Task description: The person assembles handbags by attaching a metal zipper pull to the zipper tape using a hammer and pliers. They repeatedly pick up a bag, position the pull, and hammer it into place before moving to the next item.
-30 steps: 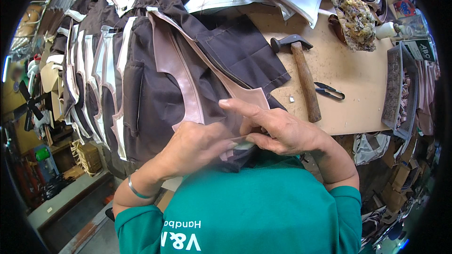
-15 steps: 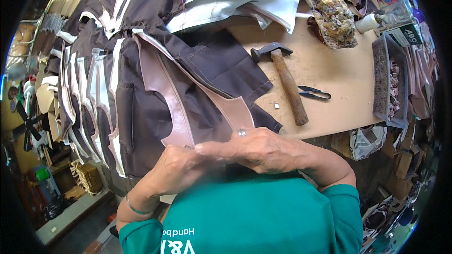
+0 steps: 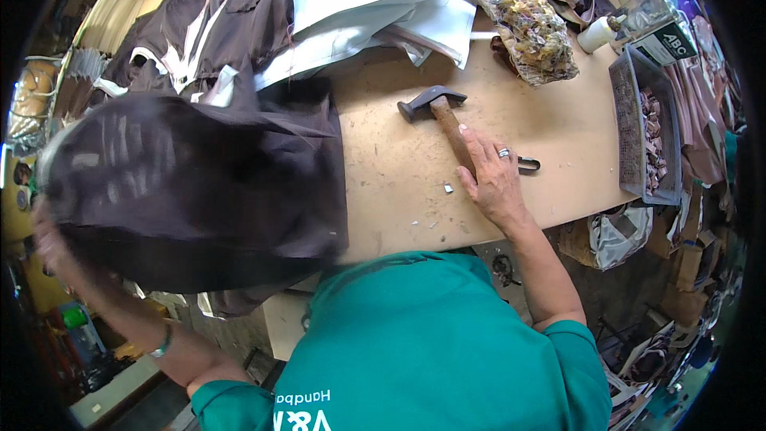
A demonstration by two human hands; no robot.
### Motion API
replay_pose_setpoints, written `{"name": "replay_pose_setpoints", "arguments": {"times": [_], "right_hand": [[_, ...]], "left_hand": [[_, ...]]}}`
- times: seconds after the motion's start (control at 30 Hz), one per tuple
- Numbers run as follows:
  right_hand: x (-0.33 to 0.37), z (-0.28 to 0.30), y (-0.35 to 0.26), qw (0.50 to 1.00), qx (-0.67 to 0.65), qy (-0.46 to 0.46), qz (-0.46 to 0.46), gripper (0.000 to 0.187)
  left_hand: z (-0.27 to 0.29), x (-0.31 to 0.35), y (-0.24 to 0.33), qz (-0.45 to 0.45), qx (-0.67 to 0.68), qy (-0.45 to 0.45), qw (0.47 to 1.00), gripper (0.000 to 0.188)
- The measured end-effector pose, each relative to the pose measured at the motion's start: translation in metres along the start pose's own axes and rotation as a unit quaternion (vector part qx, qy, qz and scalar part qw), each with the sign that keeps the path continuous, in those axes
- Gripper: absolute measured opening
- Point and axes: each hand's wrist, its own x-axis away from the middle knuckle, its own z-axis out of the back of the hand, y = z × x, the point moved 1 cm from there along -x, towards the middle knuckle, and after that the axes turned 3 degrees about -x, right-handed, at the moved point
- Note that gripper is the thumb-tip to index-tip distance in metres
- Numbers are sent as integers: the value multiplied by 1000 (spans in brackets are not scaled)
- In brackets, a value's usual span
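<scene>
My right hand (image 3: pixel 496 185) lies over the wooden handle of a hammer (image 3: pixel 452 132), thumb on one side and fingers on the other. The dark hammer head points away from me on the table. At far left my left hand (image 3: pixel 54 249) is smeared by motion at the edge of a large dark brown cloth piece (image 3: pixel 215 191). That cloth is blurred too and spreads over the left of the table. Whether my left fingers grip it cannot be made out. A black-handled tool (image 3: pixel 528 164) is partly hidden beside my right hand.
A grey basket (image 3: pixel 629 124) of small scraps stands at right. Behind lie a plastic bag of yellowish bits (image 3: pixel 533 36), a white bottle (image 3: pixel 597 34) and white sheets (image 3: pixel 367 16). More dark pieces with pale trim (image 3: pixel 191 32) are stacked back left on the tan table (image 3: pixel 383 183).
My hands have parted from the pink-trimmed piece in front of me. The right has moved onto the hammer handle, the left far out left. Plain dark cloth now covers where the pink trim showed.
</scene>
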Motion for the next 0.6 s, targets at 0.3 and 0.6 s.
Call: {"name": "replay_pose_setpoints", "arguments": {"times": [0.3,0.6], "right_hand": [[0,30,44,996,-77,-33,-30,59],[40,-27,-46,939,-273,-81,193,39]], "left_hand": [[-85,34,115,-397,-205,4,895,17],[-254,204,56,-391,-184,-339,835,8]]}}
